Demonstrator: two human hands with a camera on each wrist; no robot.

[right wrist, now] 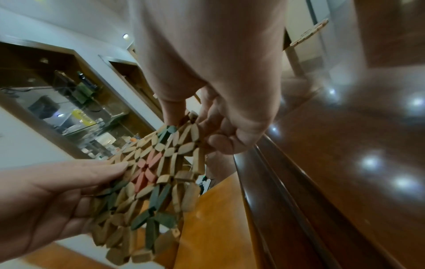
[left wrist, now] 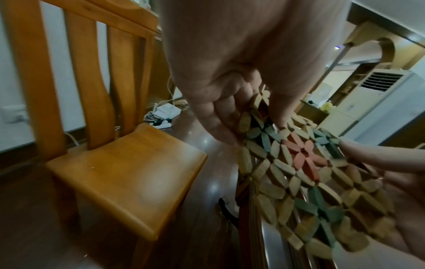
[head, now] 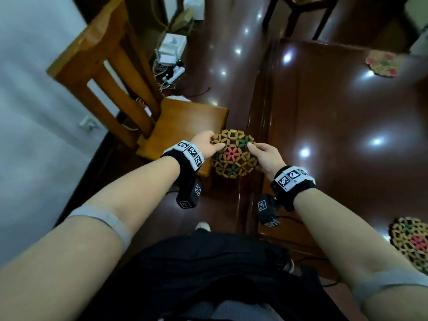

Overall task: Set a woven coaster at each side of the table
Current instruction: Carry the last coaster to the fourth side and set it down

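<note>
Both hands are on one woven coaster, holding it up in the air over the gap between the wooden chair and the left edge of the dark table. It isn't lying on anything as far as I can see, and it looks a bit tilted and bowed. It's the round one made of little tan slats with a red flower in the middle and some green bits around it.

My left hand pinches the coaster's left rim: from the left wrist view the thumb sits on top and the other fingers curl underneath. My right hand does the same on the right rim, with the thumb on the top face and the fingers tucked under the edge, which the right wrist view shows pretty clearly.

Two more coasters are already lying flat on the table. One is near the far right part of it, a bit blurry, with pinkish and green patches. The other is at the near right side, partly cut off by the frame, with the same red flower pattern. Both are well apart from the one I'm holding.

On the floor past the chair there's a white box and a power strip with cables.
</note>
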